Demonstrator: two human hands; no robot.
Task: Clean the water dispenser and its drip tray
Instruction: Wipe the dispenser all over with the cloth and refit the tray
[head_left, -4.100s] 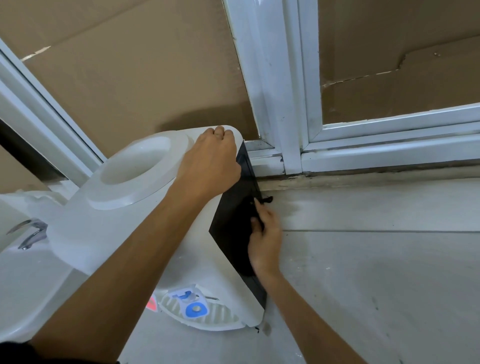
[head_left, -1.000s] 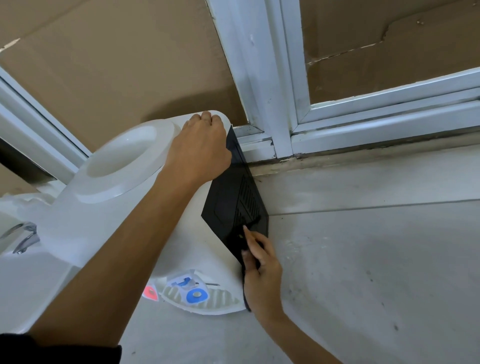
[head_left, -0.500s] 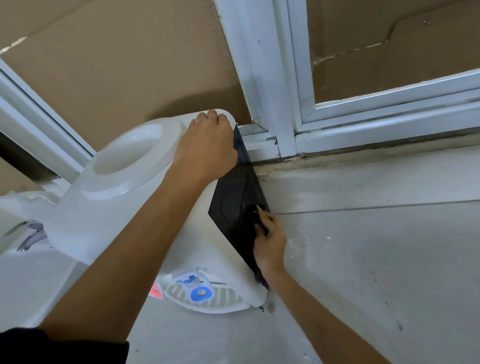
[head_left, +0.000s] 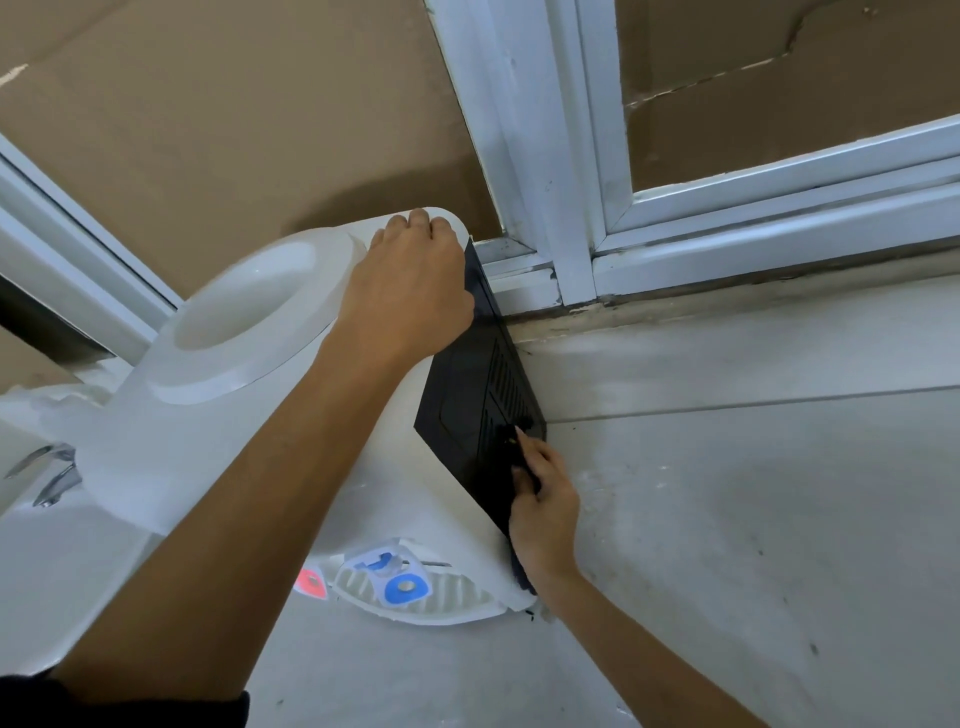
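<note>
White plastic makes up most of the water dispenser (head_left: 218, 415), which stands on the pale floor (head_left: 753, 493) in the centre-left of the frame, seen from above. Its round bottle well (head_left: 249, 306) sits open on top, left of centre. A black panel (head_left: 478, 415) with ribbed vents covers the side of the dispenser that faces right, near the middle of the frame. At the bottom centre, the white ribbed drip tray (head_left: 447, 597) juts out from the dispenser's base, with a blue tap (head_left: 400, 584) above it and a red tap (head_left: 310, 582) just to its left.

The left hand (head_left: 410, 291) is curled over the upper far corner of the dispenser, gripping its top edge beside the black panel. The right hand (head_left: 543, 512) is lower, at centre right, with its fingers closed round something dark held against the vented panel; what that dark thing is cannot be told.

Brown cardboard (head_left: 234, 130) fills the upper left behind a white window frame (head_left: 530, 156), which runs down the upper middle and across the upper right. A metal faucet (head_left: 52, 470) shows on a white basin at the left edge.
</note>
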